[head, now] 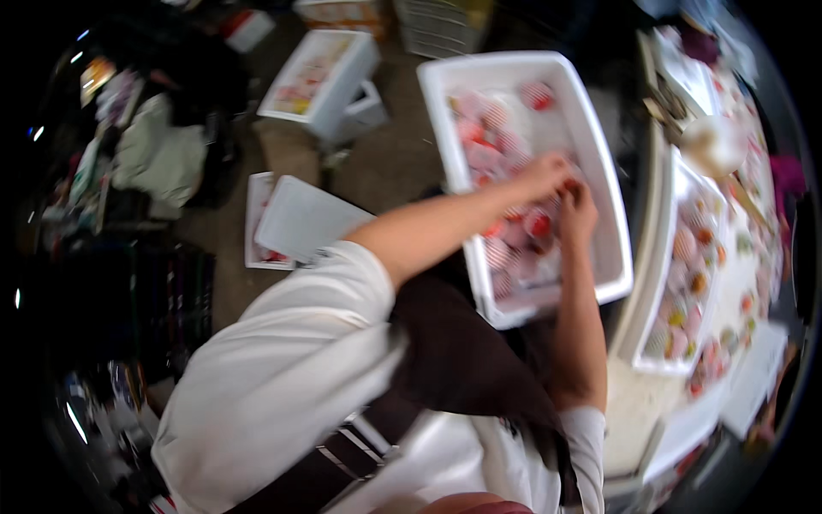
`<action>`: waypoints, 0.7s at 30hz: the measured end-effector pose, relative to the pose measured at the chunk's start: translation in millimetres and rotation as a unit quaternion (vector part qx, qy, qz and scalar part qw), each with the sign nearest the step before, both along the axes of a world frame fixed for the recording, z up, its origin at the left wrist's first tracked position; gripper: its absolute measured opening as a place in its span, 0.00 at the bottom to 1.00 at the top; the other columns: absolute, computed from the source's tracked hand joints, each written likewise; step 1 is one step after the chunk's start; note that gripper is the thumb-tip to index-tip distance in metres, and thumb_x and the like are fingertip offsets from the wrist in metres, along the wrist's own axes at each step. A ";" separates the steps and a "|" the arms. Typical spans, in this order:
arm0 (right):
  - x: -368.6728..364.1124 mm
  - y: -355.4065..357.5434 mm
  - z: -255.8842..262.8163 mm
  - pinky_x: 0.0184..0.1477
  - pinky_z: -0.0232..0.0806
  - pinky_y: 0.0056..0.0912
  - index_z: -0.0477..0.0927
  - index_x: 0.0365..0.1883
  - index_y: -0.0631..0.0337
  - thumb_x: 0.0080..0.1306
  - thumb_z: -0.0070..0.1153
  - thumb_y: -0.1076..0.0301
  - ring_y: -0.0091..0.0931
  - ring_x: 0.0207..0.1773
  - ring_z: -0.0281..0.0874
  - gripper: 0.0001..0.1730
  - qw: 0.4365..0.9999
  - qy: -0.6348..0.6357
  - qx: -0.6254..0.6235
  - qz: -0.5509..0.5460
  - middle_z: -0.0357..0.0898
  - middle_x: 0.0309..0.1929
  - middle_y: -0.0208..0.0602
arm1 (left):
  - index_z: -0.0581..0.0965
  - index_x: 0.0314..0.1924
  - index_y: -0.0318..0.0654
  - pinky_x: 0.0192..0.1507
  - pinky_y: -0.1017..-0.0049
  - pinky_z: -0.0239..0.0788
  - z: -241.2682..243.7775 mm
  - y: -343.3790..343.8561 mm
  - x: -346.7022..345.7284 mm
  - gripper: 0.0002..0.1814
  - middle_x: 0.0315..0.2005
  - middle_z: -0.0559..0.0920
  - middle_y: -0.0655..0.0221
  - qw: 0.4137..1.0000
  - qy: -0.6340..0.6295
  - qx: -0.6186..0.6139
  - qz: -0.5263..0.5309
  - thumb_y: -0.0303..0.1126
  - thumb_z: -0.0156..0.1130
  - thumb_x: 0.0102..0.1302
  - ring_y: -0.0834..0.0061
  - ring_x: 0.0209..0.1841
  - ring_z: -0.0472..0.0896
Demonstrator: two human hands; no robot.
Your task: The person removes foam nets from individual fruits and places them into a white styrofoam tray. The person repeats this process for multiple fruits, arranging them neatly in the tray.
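Both hands meet over a white foam box (612,212) that holds many round red fruits in pink-and-white foam nets (498,254). My left hand (549,175) reaches in from the left, its fingers curled close to those of my right hand; blur hides what they touch. My right hand (578,209) has its fingertips on a small dark red thing (569,186), partly hidden between the hands. A netted red fruit (538,222) lies just below the hands, and another one (537,96) rests near the far end of the box.
To the right, a second foam box (648,350) of netted fruits stands on a pale table (626,392) with loose fruits beyond. At the left are a stacked foam box with fruits (343,83), a foam lid (308,215) over another box, and a pale green cloth (160,154).
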State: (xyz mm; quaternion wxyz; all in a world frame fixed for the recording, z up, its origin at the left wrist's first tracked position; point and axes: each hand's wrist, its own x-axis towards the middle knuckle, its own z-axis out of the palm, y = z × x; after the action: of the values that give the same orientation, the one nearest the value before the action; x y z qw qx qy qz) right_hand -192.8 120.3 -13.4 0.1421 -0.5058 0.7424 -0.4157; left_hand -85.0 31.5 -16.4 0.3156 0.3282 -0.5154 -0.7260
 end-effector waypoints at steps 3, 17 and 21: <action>-0.9 -0.6 -2.3 0.47 0.72 0.32 0.81 0.45 0.63 0.67 0.53 0.73 0.30 0.41 0.83 0.10 0.998 -0.046 0.024 0.020 0.85 0.39 0.41 | 0.77 0.39 0.36 0.31 0.74 0.72 -11.9 2.8 -3.9 0.13 0.29 0.82 0.64 0.989 0.005 -0.106 0.098 0.40 0.58 0.69 0.76 0.29 0.80; -11.5 -5.1 -7.6 0.44 0.69 0.39 0.77 0.38 0.67 0.63 0.49 0.72 0.38 0.36 0.77 0.08 0.999 -0.025 0.043 0.022 0.80 0.34 0.47 | 0.75 0.49 0.31 0.58 0.59 0.61 65.6 -82.7 119.6 0.22 0.50 0.75 0.48 0.775 -0.514 -0.345 0.128 0.33 0.62 0.55 0.53 0.56 0.72; -13.0 -7.9 -15.3 0.43 0.69 0.37 0.77 0.37 0.67 0.63 0.49 0.73 0.37 0.35 0.77 0.08 0.998 -0.027 0.042 0.037 0.80 0.32 0.45 | 0.76 0.51 0.31 0.60 0.61 0.59 37.7 -85.2 109.7 0.26 0.52 0.74 0.46 0.720 -0.569 -0.388 0.092 0.38 0.64 0.54 0.55 0.60 0.70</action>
State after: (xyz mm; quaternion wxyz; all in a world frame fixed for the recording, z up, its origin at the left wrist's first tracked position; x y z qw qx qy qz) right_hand -205.8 112.3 -28.7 0.1985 -0.5153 0.7356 -0.3924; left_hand 24.7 -53.7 21.3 0.1276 0.5741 -0.8017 -0.1071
